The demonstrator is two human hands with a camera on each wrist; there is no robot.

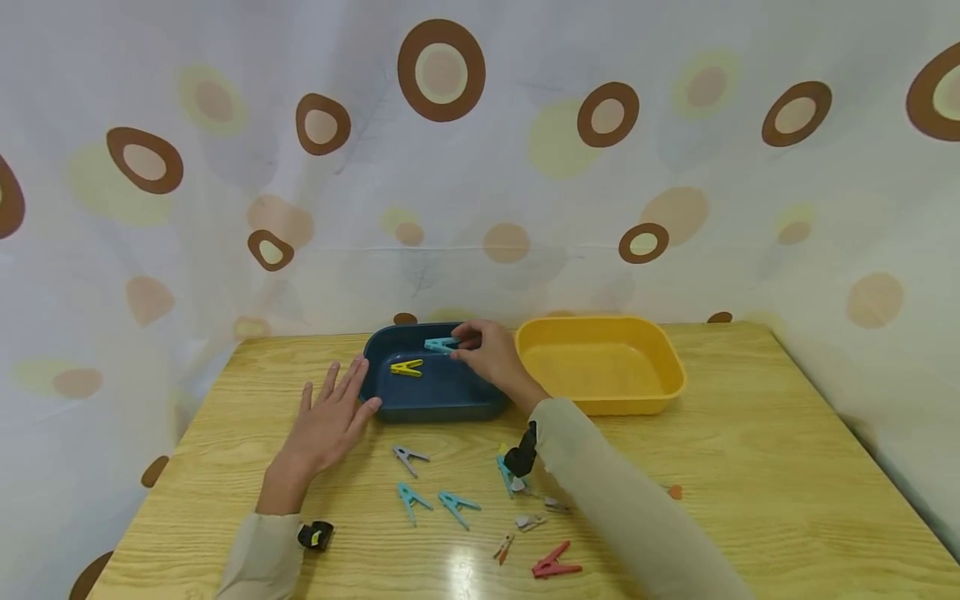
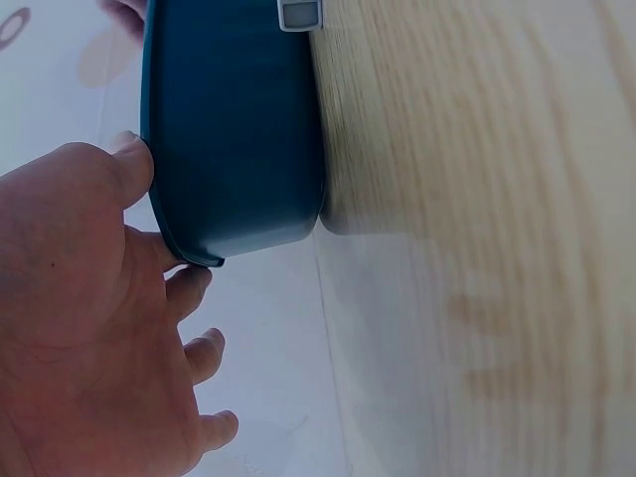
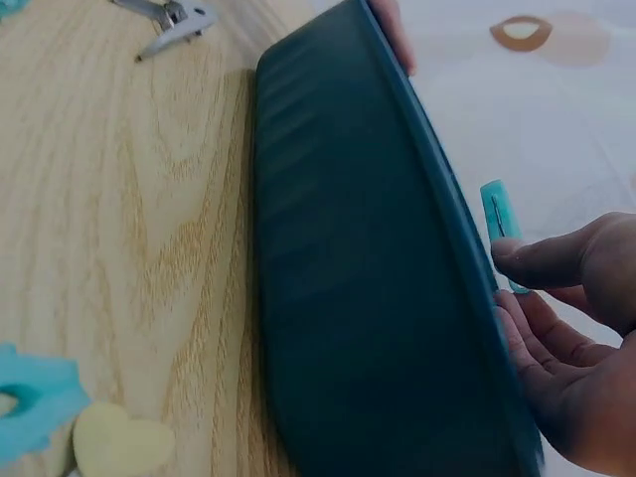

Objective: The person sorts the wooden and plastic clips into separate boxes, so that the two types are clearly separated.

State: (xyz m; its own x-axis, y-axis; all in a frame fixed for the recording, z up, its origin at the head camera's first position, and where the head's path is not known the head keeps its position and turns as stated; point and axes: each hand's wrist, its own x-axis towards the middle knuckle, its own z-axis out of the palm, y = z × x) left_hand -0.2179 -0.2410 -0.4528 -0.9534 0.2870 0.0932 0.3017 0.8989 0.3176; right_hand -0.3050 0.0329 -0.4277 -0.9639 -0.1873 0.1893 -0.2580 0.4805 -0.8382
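Observation:
My right hand (image 1: pixel 491 354) pinches a light blue clothespin (image 1: pixel 441 345) between thumb and fingers, over the dark blue tray (image 1: pixel 442 412). In the right wrist view, this clothespin (image 3: pixel 499 211) sticks up past the tray's rim. A yellow clothespin (image 1: pixel 407 368) lies inside the tray. My left hand (image 1: pixel 324 425) has its fingers spread, touching the tray's left end; in the left wrist view the thumb (image 2: pixel 134 169) rests at the rim. Nearer me on the table lie a grey clothespin (image 1: pixel 409 457) and two light blue clothespins (image 1: pixel 411 502), (image 1: pixel 457 506).
A yellow tray (image 1: pixel 600 407) stands right of the blue one. By the right forearm lie another light blue clothespin (image 1: pixel 505 475), small pale clips (image 1: pixel 529 522), a small orange-tipped clip (image 1: pixel 503 550) and a red clothespin (image 1: pixel 555 562). A patterned cloth (image 1: pixel 480 192) hangs behind the wooden table (image 1: pixel 757 467).

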